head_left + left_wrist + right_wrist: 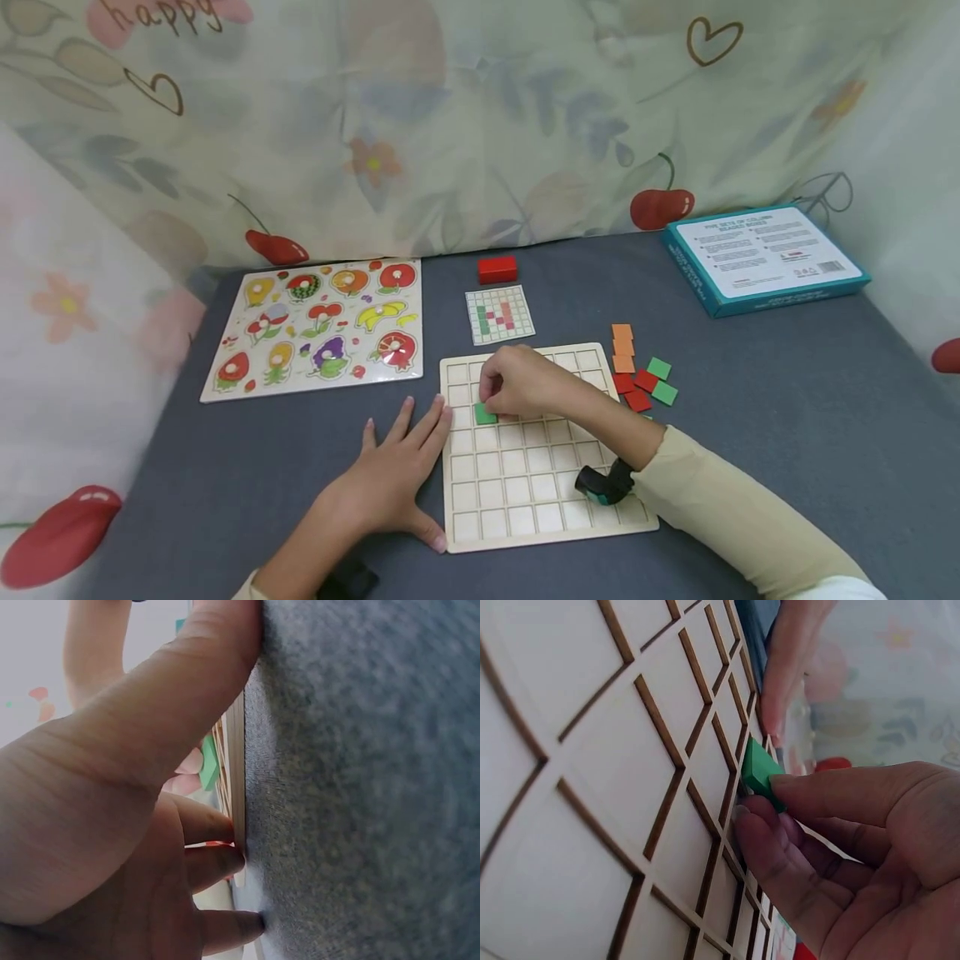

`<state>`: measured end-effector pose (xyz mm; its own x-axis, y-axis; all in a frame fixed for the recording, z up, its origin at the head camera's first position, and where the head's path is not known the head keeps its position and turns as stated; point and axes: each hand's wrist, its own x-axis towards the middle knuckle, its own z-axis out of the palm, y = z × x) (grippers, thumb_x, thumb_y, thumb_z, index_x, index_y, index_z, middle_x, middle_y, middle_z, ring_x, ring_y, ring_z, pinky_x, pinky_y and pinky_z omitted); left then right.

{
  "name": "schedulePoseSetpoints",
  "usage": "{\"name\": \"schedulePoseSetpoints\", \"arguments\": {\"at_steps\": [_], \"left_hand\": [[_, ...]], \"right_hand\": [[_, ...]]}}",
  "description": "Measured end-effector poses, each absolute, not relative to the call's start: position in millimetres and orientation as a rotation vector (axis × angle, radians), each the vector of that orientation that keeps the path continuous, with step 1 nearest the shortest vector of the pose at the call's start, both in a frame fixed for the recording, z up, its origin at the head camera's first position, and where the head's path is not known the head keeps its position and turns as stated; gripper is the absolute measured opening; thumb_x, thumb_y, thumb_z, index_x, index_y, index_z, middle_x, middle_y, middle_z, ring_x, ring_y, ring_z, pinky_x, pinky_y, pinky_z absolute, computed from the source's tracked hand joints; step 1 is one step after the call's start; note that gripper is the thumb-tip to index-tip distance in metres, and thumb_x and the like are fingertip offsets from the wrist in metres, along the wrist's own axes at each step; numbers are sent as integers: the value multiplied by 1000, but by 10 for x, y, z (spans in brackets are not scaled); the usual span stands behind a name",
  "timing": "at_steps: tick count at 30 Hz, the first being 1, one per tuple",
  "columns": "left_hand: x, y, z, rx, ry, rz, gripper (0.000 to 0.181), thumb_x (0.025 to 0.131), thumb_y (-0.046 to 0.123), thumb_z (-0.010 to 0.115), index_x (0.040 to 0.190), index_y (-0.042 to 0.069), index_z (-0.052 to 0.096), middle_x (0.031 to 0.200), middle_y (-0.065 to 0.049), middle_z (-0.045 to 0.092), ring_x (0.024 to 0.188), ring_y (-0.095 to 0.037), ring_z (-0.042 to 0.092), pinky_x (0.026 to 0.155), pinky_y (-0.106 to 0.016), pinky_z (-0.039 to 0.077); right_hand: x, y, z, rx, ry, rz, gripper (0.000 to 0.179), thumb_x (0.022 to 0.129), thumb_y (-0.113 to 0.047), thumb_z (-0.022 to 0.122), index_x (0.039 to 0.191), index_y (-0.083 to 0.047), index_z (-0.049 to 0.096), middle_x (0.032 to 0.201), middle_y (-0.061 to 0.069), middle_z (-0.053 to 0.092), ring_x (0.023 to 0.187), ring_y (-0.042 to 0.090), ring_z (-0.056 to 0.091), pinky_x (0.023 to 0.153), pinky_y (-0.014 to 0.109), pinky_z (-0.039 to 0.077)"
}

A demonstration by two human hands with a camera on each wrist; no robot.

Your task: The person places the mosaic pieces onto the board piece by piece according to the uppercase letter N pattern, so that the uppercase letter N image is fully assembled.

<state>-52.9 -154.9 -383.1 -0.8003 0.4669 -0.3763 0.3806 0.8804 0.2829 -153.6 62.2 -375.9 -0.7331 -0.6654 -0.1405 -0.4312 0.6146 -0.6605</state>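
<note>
A green square tile (485, 414) is pinched between the thumb and fingers of my right hand (521, 382), over the left part of a wooden grid board (504, 492). In the right wrist view, the green tile (760, 771) stands tilted against the grid. My left hand (397, 471) lies spread with straight fingers on the dark cloth, touching the board's left edge at the thumb and fingertips. Beyond the board lies a small pattern card (500, 315) with green, pink and red squares on a grid. Orange tiles (622, 346), red tiles (637, 401) and green tiles (663, 392) lie loose right of the board.
A fruit puzzle board (315, 329) lies at the back left. Behind the card is a red block (497, 269). A teal box (765, 258) sits at the back right, before a patterned curtain (480, 125). Dark cloth (750, 417) covers the table.
</note>
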Motion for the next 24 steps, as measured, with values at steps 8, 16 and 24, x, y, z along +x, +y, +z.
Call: {"name": "schedulePoseSetpoints", "arguments": {"at_steps": [8, 16, 24], "left_hand": [[-540, -1550, -3826, 616, 2596, 262, 145, 51, 72, 85, 162, 11, 14, 168, -7, 6, 150, -45, -1, 100, -83, 8], [-535, -1580, -3828, 615, 2600, 268, 145, 51, 72, 86, 162, 11, 14, 168, -7, 7, 150, -44, -2, 100, -82, 7], [-530, -1572, -3804, 629, 2584, 312, 144, 54, 68, 88, 162, 11, 13, 168, -7, 5, 150, -43, -2, 101, -82, 7]], "right_hand": [[-1484, 576, -3773, -929, 2510, -809, 16, 80, -1, 76, 72, -13, 71, 65, -8, 60, 63, 9, 53, 60, 25, 45], [-1243, 594, -3763, -1253, 2564, -660, 13, 82, 2, 79, 80, -11, 80, 85, -2, 63, 75, 11, 58, 70, 28, 51], [-1156, 1086, -3757, -1114, 2549, -851, 12, 85, -2, 75, 93, -11, 78, 86, -8, 63, 71, 7, 53, 67, 27, 48]]}}
